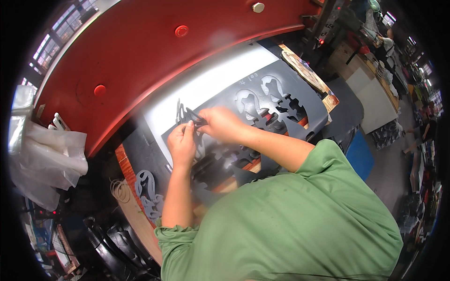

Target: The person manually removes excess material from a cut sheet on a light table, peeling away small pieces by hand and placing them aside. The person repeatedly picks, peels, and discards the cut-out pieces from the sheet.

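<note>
A dark, thin piece with curved, looped strips is held up between my two hands over the work surface. My left hand pinches its lower end with thumb and fingers. Close against it, my right hand is closed on the piece's right side. Whether it is one layer or several I cannot tell. Beneath them lies a dark grey sheet with cut-out openings along its near part. Two curved outlined shapes show on the sheet, to the right of my right hand. My forearms cover part of the sheet.
A red machine beam with red buttons spans the far side, above a white board. Grey cut-out pieces lie at the left edge. Clear plastic bags hang at left. Black glossy pieces sit lower left.
</note>
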`<state>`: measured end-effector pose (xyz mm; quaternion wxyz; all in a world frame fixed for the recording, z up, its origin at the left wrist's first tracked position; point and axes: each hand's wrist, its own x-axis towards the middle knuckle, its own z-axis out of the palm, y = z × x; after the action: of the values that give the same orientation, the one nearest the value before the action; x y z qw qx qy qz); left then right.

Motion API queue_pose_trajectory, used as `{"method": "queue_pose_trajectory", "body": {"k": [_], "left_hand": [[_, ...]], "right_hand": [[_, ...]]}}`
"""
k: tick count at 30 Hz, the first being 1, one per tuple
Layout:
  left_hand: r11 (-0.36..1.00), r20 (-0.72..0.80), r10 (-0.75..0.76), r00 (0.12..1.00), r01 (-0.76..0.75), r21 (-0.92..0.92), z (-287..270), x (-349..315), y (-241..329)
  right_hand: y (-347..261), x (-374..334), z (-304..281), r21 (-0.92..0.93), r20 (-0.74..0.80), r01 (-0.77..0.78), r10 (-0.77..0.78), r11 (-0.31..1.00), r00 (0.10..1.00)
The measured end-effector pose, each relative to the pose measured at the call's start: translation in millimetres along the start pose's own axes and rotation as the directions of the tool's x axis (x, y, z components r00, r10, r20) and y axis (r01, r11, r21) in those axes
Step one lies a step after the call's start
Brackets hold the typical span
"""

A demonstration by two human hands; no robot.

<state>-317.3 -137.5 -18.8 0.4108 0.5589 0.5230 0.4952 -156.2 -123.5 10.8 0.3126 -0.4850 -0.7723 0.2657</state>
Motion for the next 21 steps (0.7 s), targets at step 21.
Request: {"method": "queue_pose_trajectory", "body": {"k": [21], "left_hand": [[0.867, -0.349, -0.312, 0.884, 0.115, -0.484, -74.9, 40.8, -38.3]], "right_hand": [[31.6, -58.2, -108.9, 0.826, 0.022, -0.334, 0.565, 0.455, 0.825]]}}
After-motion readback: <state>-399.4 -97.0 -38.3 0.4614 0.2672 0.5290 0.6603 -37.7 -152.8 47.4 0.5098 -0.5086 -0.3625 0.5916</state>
